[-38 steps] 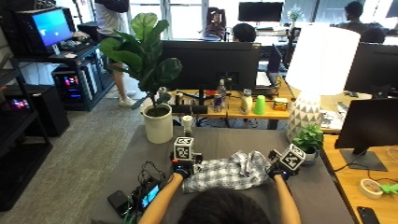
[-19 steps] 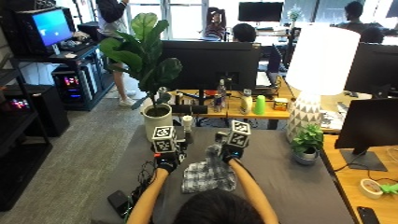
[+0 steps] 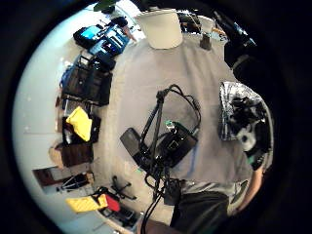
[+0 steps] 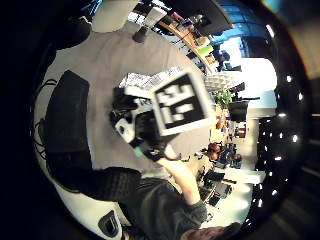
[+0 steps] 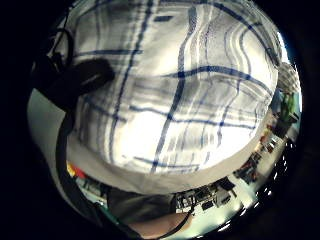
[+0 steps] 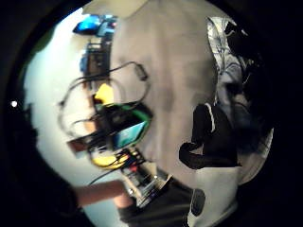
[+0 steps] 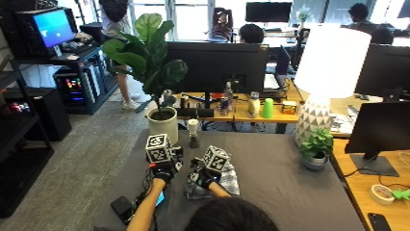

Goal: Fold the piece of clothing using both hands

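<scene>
grey table point(image 7: 282, 168) with a white pot point(image 7: 162, 129) holding a big-leafed plant point(image 7: 148, 53) at its far edge, beyond the fingertips. small white-topped bottle point(image 7: 193, 134) just beside the pot, also past the fingers. white lamp point(image 7: 323, 72) with a patterned base far off on the little-finger side of the right-hand fingers, small potted plant point(image 7: 315, 149) just beside it. black devices with tangled cables point(image 3: 163, 141) lie on the table outside the left fingers, wrist-ward (a screen among them glows blue). black monitor point(image 7: 216, 62) on the wooden desk beyond the table.
</scene>
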